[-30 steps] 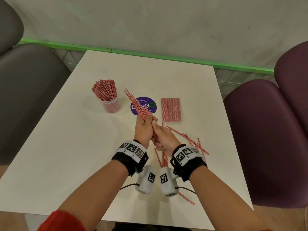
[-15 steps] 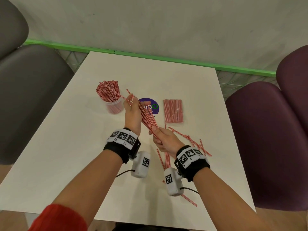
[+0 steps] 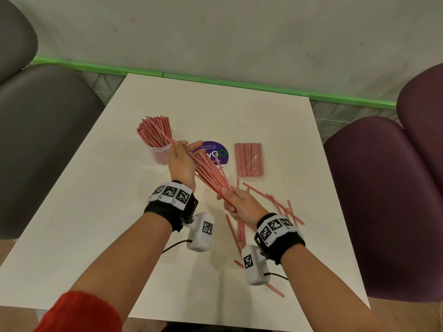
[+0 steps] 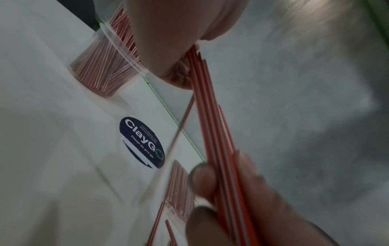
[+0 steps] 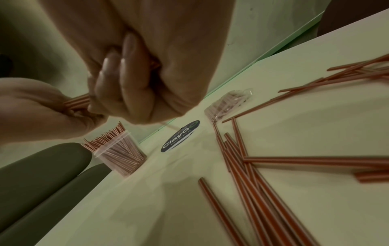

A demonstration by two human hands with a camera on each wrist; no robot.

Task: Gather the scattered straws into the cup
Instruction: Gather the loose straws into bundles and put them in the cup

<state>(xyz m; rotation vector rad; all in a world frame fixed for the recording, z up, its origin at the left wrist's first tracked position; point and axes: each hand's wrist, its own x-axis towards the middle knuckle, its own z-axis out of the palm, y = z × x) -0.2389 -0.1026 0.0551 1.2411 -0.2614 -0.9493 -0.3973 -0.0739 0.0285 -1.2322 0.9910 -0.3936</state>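
**A:** Why both hands on one bunch (image 3: 208, 172)?

**B:** I want it steered, not dropped. My right hand (image 3: 242, 207) is clenched round the near end, which keeps the straws from fanning. My left hand (image 3: 181, 161) has thumb and fingers closed on the bunch further up, next to the cup (image 3: 161, 154), to aim the far tips at the mouth.

**A:** Are the tips inside yet?

**B:** I can't tell. From the head view they reach the straws already standing in the cup, but the left hand hides the rim on that side. I'd judge they are at the mouth, not seated.

**A:** And the slant?

**B:** The cup is packed and its straws splay outward, so I reckon a shallow entry would snag. The bunch wants tipping more upright first.

**A:** What's left?

**B:** Loose straws (image 3: 275, 204) lie on the table (image 3: 96, 212) by my right wrist, some crossed. A wrapped pack (image 3: 249, 159) sits beyond them, beside the sticker (image 3: 218, 152).
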